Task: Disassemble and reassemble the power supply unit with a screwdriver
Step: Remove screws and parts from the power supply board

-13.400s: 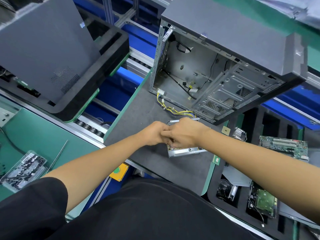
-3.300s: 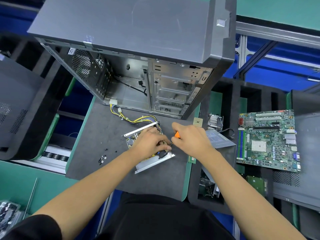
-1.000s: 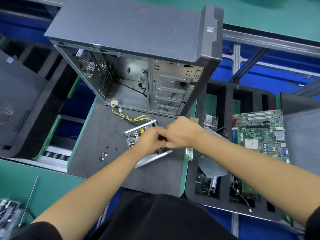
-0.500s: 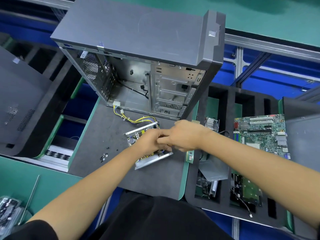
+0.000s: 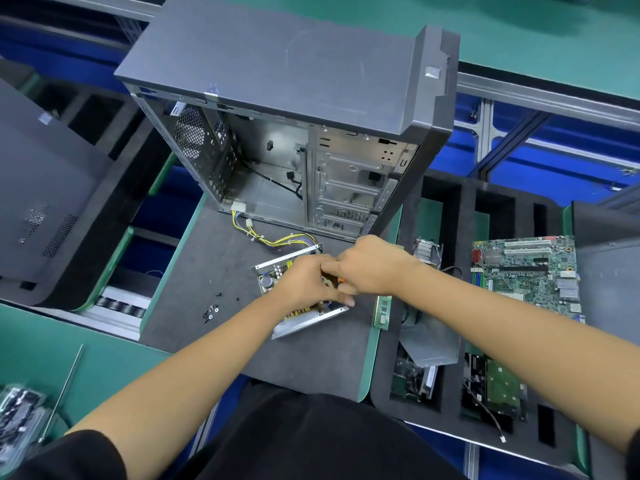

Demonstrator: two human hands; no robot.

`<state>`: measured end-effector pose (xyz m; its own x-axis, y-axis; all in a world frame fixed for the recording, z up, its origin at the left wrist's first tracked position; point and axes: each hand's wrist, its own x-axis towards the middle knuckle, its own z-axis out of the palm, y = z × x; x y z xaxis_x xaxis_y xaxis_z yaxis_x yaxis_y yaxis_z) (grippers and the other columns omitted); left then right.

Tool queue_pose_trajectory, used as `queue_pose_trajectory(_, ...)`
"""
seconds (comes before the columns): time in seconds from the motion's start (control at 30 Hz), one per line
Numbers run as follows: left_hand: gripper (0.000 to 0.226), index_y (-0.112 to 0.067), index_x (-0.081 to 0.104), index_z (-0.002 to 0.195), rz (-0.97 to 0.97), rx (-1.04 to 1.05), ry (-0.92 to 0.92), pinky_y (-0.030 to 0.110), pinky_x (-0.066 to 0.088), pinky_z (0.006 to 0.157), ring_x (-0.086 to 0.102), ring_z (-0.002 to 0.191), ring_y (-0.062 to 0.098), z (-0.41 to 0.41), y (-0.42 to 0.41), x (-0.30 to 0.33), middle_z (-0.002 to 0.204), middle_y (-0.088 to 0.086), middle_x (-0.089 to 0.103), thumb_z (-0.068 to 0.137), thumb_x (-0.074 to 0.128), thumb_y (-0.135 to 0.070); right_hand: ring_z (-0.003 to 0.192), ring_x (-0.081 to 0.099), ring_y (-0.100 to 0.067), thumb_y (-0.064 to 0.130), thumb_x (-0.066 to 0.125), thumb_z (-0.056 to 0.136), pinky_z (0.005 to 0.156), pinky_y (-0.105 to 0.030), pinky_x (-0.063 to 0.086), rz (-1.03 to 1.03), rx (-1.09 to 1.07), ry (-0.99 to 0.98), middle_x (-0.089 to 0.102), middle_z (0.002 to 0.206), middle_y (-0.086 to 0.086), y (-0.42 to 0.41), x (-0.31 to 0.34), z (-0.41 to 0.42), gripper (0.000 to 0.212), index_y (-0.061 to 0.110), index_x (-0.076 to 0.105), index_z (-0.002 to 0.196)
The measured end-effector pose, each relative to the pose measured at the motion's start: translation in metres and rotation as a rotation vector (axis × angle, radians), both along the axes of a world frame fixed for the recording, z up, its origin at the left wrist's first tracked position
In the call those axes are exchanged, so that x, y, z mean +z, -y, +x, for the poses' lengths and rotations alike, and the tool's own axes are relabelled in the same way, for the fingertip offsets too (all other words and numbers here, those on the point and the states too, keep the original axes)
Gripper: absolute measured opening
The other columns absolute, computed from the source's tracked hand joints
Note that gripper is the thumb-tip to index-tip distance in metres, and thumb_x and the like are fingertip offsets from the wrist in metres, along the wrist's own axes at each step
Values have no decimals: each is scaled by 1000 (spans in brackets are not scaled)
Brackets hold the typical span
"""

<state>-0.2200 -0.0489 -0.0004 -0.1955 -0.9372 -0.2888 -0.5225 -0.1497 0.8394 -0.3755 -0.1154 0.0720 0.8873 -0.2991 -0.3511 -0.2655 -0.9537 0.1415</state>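
Grey computer case [image 5: 277,60] — yellow cables [image 5: 277,241], green motherboard [image 5: 526,275], orange screwdriver [image 5: 341,280] handle

Both hands [image 5: 341,277] over open power supply unit [image 5: 298,296], orange screwdriver [image 5: 337,280] between.

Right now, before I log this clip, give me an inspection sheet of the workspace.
Surface: dark grey mat on a green bench.
Job's things: power supply unit lies opened, circuit board exposed; orange-handled screwdriver barely shows between the hands.
Clutter: loose screws on the mat left of the unit; memory stick at the mat's right edge.
Grippers: left hand rests on the unit, its grip hidden; right hand grips the screwdriver.
Cables: yellow wire bundle runs from the unit to the case opening.
Surroundings: open computer case behind; motherboard in a black foam tray at right.
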Motion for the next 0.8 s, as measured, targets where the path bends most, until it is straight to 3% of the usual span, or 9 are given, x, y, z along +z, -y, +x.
queue_pose_trajectory(0.07,32,-28,72,72,-44,5,53,34,48,68,64,74,14,-2,1,-3,74,-7,71,55,97,-39,59,52,-29,43,39,100,57,-33,39,-24,-24,-39,70,88,-8,-3,-1,2,33,15,54,111)
queue_pose_trajectory(0.17,29,-36,63,60,-17,-13,48,31,43,59,52,61,4,5,6,-6,64,-9,66,60,92,-30,62,59,-30,42,45,95,64,-41,52,66,15,31,62,93,-5,-5,2,-1,30,20,41,115)
queue_pose_trajectory(0.27,37,-46,64,66,46,-94,42,22,44,59,51,60,-4,9,9,-4,64,-16,66,63,96,-26,56,46,-28,24,45,99,60,-36,44,63,112,49,63,97,-2,1,5,-3,17,27,29,99)
queue_pose_trajectory(0.37,34,-36,67,73,18,-109,-10,15,41,59,54,61,-11,11,9,-6,64,-22,66,67,94,-15,66,58,-30,32,41,102,57,-34,36,58,53,23,68,91,-3,2,5,1,13,29,30,98)
queue_pose_trajectory(0.47,19,-17,72,80,-11,-162,7,27,51,70,67,73,4,13,9,-3,75,-11,74,74,87,-7,66,56,-31,42,42,102,54,-34,33,1,26,12,69,87,-7,1,5,3,18,25,42,107)
queue_pose_trajectory(0.53,23,-24,73,85,-30,-204,14,29,52,76,70,80,10,12,9,-1,82,-5,77,78,81,-3,64,49,-30,44,43,100,51,-33,26,-9,-14,4,68,85,-8,1,5,4,26,23,51,113)
queue_pose_trajectory(0.6,30,-26,75,92,-42,-227,37,24,51,75,68,81,6,11,8,-2,83,-7,76,80,76,1,63,45,-29,45,44,100,50,-33,22,9,-68,-17,67,84,-8,-1,4,5,29,23,53,116)
queue_pose_trajectory(0.7,31,-19,75,101,-64,-254,88,14,44,72,62,80,-2,14,8,-6,85,-10,75,80,70,3,64,54,-31,49,43,100,50,-33,25,19,-109,-21,67,84,-8,-6,1,7,36,23,52,124)
queue_pose_trajectory(0.8,23,-12,72,102,-58,-265,74,22,45,76,61,82,1,19,6,-8,89,-6,74,82,70,-1,80,68,-32,54,39,101,55,-34,30,13,-142,-14,70,91,-8,-11,-4,8,40,26,48,128)
